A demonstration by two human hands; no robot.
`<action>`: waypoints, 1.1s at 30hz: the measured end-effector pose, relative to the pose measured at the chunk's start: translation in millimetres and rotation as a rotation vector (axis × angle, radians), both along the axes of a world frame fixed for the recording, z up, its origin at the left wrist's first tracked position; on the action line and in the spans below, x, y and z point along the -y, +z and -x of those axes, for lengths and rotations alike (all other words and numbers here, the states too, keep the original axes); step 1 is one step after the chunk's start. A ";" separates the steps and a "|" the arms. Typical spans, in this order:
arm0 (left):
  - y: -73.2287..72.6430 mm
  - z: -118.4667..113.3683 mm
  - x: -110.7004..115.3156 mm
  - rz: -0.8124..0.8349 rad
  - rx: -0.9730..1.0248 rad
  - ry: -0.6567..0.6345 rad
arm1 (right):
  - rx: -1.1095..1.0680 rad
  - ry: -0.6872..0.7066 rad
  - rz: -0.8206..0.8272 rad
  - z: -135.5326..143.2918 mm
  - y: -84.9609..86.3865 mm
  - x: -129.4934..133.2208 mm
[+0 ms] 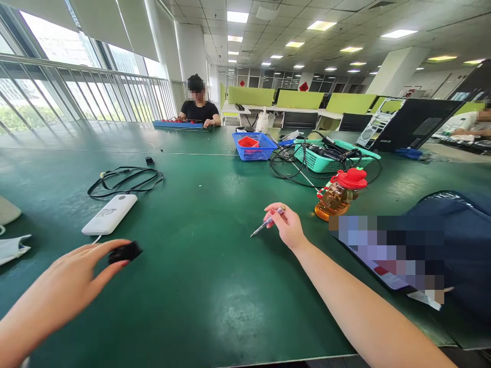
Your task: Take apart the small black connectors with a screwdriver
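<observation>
Between thumb and fingers, my left hand [76, 271] grips a small black block [126, 252] just above the green tabletop [215, 266]; its exact kind I cannot make out. A slim screwdriver [265, 225] with a see-through handle is pinched in my right hand [290, 228]. Its metal tip points down and left, close to the table surface. Beyond my left hand lies a white power bank [110, 214], and behind it a looped black lanyard [126, 180]. Farther back sits another small black piece [149, 160].
An amber drink jar [333, 202] with a red lid stands right of centre. Behind it are a blue basket [255, 152] and a teal basket [326, 163] of cables. A tablet [383, 271] and dark fabric [460, 245] lie right. A person [199, 110] sits across the table.
</observation>
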State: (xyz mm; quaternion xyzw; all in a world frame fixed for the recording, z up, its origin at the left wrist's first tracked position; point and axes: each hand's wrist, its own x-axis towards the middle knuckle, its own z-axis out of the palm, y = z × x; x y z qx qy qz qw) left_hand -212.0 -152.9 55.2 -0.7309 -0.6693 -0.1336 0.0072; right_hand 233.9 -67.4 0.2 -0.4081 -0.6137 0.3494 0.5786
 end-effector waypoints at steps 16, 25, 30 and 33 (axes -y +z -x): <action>-35.9 -225.7 -121.5 0.032 -0.035 -0.584 | 0.633 0.019 -0.373 13.0 19.3 19.2; -56.4 -213.4 -134.3 0.158 0.360 -0.469 | 0.819 0.049 -0.651 22.5 19.8 30.2; -55.4 -215.4 -134.9 0.146 0.350 -0.469 | 0.874 0.015 -0.719 25.4 22.9 33.1; -55.3 -215.9 -135.3 0.149 0.349 -0.484 | 0.893 -0.011 -0.731 25.8 23.1 32.8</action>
